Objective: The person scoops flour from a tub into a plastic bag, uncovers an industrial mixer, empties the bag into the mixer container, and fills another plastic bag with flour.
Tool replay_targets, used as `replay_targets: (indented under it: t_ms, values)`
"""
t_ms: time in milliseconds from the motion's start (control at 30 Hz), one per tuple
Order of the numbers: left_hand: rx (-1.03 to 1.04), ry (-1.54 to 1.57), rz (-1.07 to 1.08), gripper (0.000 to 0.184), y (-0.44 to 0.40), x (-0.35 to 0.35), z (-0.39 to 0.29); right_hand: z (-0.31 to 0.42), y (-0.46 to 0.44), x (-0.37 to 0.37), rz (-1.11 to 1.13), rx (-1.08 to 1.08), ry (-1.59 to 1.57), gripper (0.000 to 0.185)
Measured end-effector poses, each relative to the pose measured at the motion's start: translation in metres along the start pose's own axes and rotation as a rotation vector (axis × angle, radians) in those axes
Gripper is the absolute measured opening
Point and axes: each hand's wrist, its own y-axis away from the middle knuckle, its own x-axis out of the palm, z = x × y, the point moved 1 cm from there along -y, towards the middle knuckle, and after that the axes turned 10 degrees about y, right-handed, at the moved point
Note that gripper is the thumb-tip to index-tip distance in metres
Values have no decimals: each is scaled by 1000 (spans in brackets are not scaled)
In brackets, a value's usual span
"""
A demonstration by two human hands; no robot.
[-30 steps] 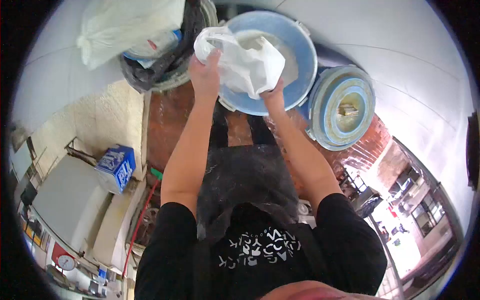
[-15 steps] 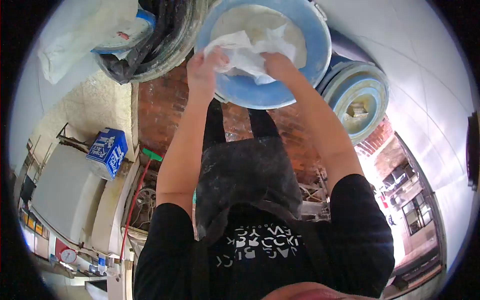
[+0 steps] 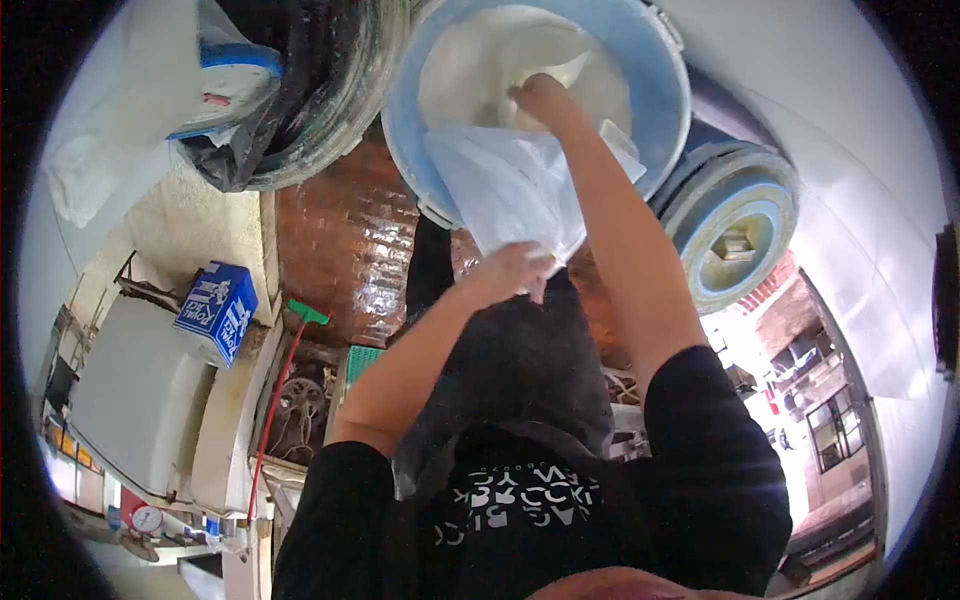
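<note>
A white translucent bag (image 3: 510,185) hangs over the near rim of a blue tub (image 3: 405,110). My left hand (image 3: 508,275) grips the bag's lower end, in front of the dark apron. Inside the tub lies pale powder (image 3: 460,70). My right hand (image 3: 543,98) is over the powder, its fingers closed at a pale, rounded scoop-like thing (image 3: 545,55) there. How far that thing sits in the powder cannot be told.
At the right stands a lidded blue bin (image 3: 700,245). A round container with black plastic (image 3: 330,90) is at the upper left. A blue box (image 3: 217,310) rests on a ledge at the left, near a red-handled tool with a green head (image 3: 308,312).
My left hand has moved down toward my body, drawing the bag's end with it. My right hand has left the bag and moved up over the powder. The view has shifted closer to the tub.
</note>
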Motion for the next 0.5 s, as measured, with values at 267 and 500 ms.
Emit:
replay_targets:
  t_ms: [267,500]
  values:
    - [-678,766,-91,48,-5,1,-49,-40,-37,41,212,559,-488,44]
    - [-753,663,-151,53,12,-4,-33,-6,-40,-53,279,-148,880,34]
